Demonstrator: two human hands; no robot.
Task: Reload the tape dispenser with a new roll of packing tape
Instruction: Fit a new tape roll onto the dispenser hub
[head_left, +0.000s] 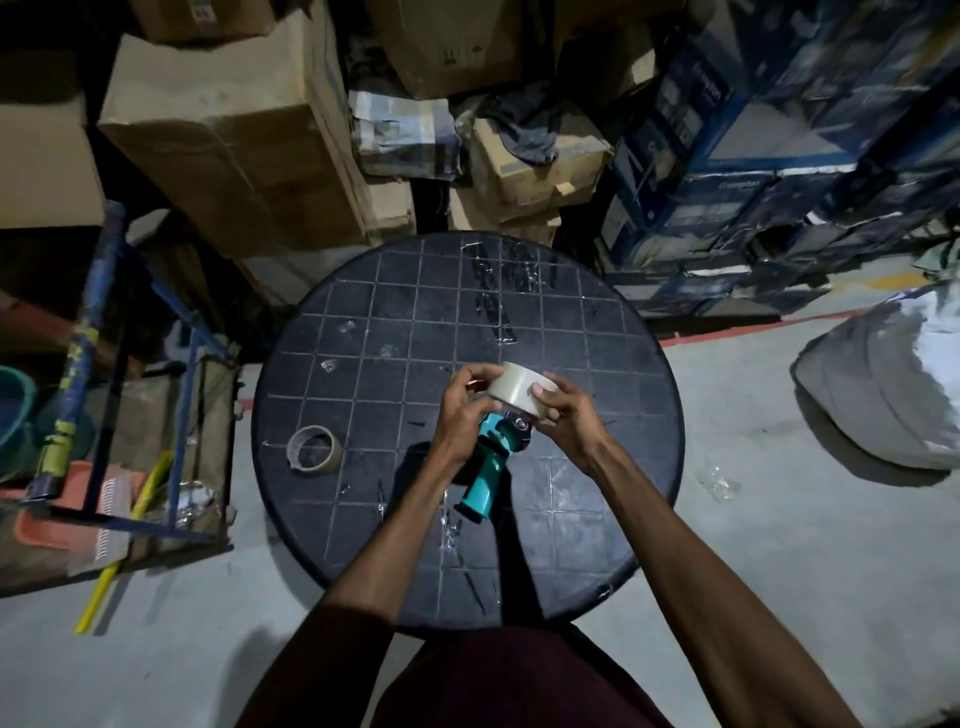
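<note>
A pale new roll of packing tape (514, 391) is held above the round dark table (363, 312), gripped from both sides. My left hand (462, 410) holds its left edge and also wraps the top of the teal tape dispenser (485, 470). My right hand (563, 423) pinches the roll's right side. The dispenser's handle points down towards me; its head sits just under the roll and is partly hidden by my fingers. An empty brown cardboard tape core (314, 449) lies on the table to the left.
Scraps of clear tape stick to the tabletop. Stacked cardboard boxes (223, 130) and blue printed cartons (753, 156) stand behind the table. A blue metal frame (104, 364) with clutter is at the left, a grey sack (883, 384) on the floor at the right.
</note>
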